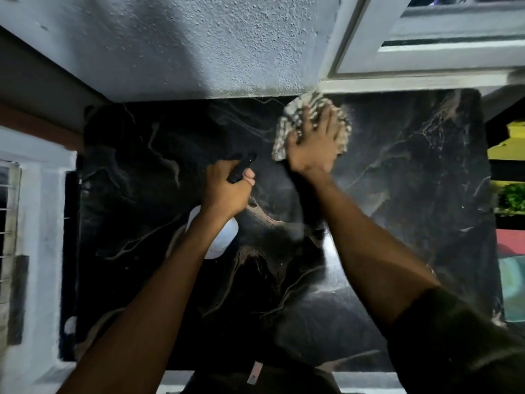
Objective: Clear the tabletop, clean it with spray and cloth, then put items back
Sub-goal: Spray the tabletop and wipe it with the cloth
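A black marble-patterned tabletop (412,194) fills the middle of the head view. My right hand (314,146) lies flat on a patterned grey-and-white cloth (305,109), pressing it onto the table near the far edge by the wall. My left hand (227,189) grips the black trigger head of a spray bottle (224,237), whose white body shows under my wrist above the table's middle. The nozzle points away from me. The right hand and the cloth are blurred.
A rough grey wall (184,46) runs along the far edge. A white window frame (397,75) stands at the back right. To the right of the table are a yellow surface and green leaves (512,197). A barred window (8,223) is at the left.
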